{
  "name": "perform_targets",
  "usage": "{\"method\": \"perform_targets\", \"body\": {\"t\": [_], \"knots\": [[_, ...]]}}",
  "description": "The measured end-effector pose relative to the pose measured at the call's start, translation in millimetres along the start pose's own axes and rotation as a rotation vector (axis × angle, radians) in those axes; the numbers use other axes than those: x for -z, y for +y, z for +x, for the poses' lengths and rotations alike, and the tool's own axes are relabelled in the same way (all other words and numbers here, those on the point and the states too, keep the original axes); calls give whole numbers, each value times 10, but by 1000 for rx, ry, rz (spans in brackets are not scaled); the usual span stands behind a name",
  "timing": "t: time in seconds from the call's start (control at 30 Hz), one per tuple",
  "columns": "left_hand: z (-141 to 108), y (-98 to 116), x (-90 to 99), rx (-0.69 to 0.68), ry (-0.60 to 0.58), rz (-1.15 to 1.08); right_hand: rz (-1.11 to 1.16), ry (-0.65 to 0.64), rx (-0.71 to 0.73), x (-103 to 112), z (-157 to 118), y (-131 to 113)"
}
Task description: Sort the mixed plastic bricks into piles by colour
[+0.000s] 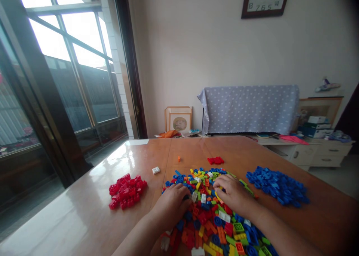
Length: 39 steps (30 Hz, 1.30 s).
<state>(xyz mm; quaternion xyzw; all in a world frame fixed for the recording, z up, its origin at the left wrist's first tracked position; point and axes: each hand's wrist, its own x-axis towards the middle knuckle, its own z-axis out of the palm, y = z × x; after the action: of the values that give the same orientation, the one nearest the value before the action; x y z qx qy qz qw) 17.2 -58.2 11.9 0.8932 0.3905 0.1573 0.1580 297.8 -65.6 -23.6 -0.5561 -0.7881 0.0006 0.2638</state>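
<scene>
A large mixed pile of coloured toy bricks [206,215] spreads over the near middle of the wooden table [157,151]. At the pile's left side rests my left hand [175,201], fingers curled down; whatever its fingertips hold is hidden. My right hand [228,188] reaches onto the pile's upper right part, thumb and fingers apart over yellow and orange bricks. A heap of red bricks [127,191] lies to the left, and a heap of blue bricks [277,185] to the right.
Beyond the pile lie a white brick [156,170], a small orange brick [178,159] and a few red bricks [215,160]. Behind the table stand framed pictures [180,122], a cloth-covered object [249,109] and a white cabinet [314,153].
</scene>
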Motion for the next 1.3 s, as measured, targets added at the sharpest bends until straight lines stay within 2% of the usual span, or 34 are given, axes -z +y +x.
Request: {"method": "perform_targets", "body": {"t": [0.13,0.33,0.5,0.67,0.83,0.97,1.07,1.3], "knots": [[14,-64,-46,28,41,-3,19,-17,58,0,-12,-82],[-9,-70,-65,21,66,-20,28,-150,163,109,-41,-242],[-22,-47,-52,1,74,-22,61,-202,186,89,-24,-253],[-11,-72,-64,15,93,-17,60,-176,135,52,-35,-181],[-14,-85,-61,24,82,-29,24,-133,63,117,-43,-157],[-18,-82,-32,14,74,-29,21,-123,93,146,-27,-159],[-19,-83,-13,15,71,-24,-4,-111,96,99,-7,-159],[-26,-78,14,26,65,-18,-83,-77,1,-77,49,-168]]}}
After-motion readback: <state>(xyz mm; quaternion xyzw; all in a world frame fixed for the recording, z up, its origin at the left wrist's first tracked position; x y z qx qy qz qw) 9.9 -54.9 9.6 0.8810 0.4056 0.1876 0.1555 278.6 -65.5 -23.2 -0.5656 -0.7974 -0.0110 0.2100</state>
